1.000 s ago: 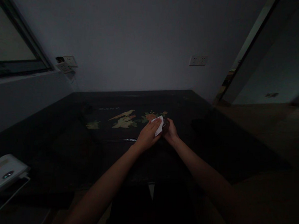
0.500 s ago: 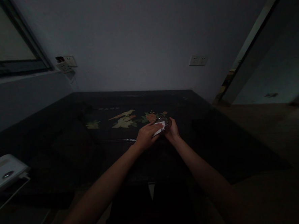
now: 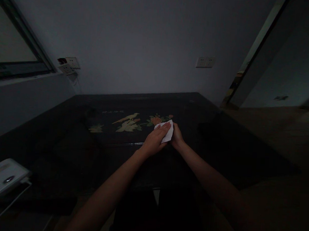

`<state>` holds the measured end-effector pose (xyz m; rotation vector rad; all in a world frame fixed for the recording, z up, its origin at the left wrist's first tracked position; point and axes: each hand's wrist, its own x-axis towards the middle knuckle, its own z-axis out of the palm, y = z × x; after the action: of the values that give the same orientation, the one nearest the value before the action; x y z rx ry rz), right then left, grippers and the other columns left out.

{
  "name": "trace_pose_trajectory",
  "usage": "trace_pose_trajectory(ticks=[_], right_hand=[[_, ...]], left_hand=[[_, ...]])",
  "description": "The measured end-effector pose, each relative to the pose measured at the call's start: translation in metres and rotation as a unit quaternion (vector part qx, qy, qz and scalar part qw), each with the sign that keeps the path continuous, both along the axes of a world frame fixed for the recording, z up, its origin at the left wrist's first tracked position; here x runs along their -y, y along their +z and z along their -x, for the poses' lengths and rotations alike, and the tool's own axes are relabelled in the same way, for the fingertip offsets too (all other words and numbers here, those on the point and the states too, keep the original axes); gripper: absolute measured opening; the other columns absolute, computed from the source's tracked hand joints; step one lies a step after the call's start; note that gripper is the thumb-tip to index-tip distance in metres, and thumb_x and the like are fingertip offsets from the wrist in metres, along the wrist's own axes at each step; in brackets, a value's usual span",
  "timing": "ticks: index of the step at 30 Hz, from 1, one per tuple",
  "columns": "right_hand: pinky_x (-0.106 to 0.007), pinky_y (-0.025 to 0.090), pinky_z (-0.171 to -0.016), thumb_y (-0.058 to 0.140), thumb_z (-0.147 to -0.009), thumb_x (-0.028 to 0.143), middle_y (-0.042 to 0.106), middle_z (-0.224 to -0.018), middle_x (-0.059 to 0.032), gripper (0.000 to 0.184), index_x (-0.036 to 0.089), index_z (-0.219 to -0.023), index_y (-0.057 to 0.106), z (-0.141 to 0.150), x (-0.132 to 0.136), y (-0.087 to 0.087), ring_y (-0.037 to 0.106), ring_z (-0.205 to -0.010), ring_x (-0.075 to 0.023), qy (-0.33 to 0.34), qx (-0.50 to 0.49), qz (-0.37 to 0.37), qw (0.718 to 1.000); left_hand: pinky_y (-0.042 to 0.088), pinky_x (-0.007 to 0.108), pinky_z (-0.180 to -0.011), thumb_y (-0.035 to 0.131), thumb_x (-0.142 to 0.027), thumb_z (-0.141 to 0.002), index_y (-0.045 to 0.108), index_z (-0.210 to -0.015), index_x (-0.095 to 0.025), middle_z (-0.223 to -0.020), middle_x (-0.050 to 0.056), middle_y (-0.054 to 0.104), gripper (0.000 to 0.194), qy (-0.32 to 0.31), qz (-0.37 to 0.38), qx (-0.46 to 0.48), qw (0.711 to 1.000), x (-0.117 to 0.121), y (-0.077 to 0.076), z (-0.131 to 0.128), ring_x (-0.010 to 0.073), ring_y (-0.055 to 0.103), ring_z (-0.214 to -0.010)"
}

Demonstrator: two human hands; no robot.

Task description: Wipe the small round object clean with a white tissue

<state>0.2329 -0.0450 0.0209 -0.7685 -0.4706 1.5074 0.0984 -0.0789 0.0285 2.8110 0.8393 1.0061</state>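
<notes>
One thin white sheet (image 3: 170, 134), ragged-edged, above a glossy black table (image 3: 181, 106); your left hand (image 3: 154, 140) holds it, fingers flat and together. Your right hand (image 3: 177, 136) sits behind its right edge, fingers hidden, grip untellable. Table: one pale inlaid bird (image 3: 125, 118), flowers. Near left: one white plastic box (image 3: 4, 176), cabled. Beyond: one dim grey wall (image 3: 143, 41).

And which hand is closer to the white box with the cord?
Left. The left hand is up and to the right of the white box; the right hand is farther right.
</notes>
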Motion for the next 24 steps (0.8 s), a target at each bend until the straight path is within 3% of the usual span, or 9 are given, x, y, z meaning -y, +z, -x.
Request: trace_pose_trajectory(ticks=[7, 12, 17, 24], right_hand=[[-0.026, 0.052, -0.062, 0.047, -0.085, 0.032, 0.067, -0.060, 0.0029, 0.021, 0.022, -0.079, 0.065, -0.001, -0.003, -0.003, 0.063, -0.060, -0.0158, -0.015, -0.010, 0.012, 1.000], [-0.025, 0.050, -0.057, 0.046, -0.086, 0.034, 0.067, -0.059, 0.0041, 0.023, 0.022, -0.074, 0.062, -0.003, -0.005, -0.004, 0.061, -0.055, -0.0141, -0.006, -0.011, 0.011, 1.000], [-0.023, 0.046, -0.050, 0.043, -0.087, 0.035, 0.065, -0.056, 0.0044, 0.027, 0.022, -0.072, 0.062, -0.008, -0.002, 0.001, 0.057, -0.049, -0.0126, -0.006, -0.007, 0.034, 0.999], [-0.023, 0.046, -0.053, 0.043, -0.086, 0.035, 0.066, -0.057, 0.0037, 0.029, 0.021, -0.071, 0.063, -0.012, -0.003, 0.004, 0.058, -0.051, -0.0131, -0.014, -0.024, 0.025, 0.999]], left_hand=[[0.026, 0.046, -0.117, 0.049, -0.025, -0.088, 0.025, -0.148, -0.013, -0.152, 0.018, 0.033, 0.066, 0.050, 0.009, -0.012, 0.999, -0.005, -0.004, 0.000, 0.0223, 0.029, -0.142], [0.030, 0.047, -0.116, 0.049, -0.026, -0.090, 0.040, -0.141, -0.018, -0.145, 0.013, 0.046, 0.053, 0.081, -0.008, 0.008, 0.997, -0.007, -0.004, 0.002, 0.0218, 0.042, -0.136], [0.037, 0.045, -0.112, 0.049, -0.027, -0.091, 0.053, -0.130, -0.018, -0.134, 0.011, 0.057, 0.041, 0.081, -0.027, 0.039, 0.996, -0.006, -0.002, 0.004, 0.0207, 0.052, -0.127], [0.043, 0.046, -0.107, 0.052, -0.023, -0.090, 0.061, -0.122, -0.023, -0.120, 0.005, 0.068, 0.033, 0.060, -0.041, 0.072, 0.995, -0.006, -0.004, 0.005, 0.0195, 0.063, -0.113]])
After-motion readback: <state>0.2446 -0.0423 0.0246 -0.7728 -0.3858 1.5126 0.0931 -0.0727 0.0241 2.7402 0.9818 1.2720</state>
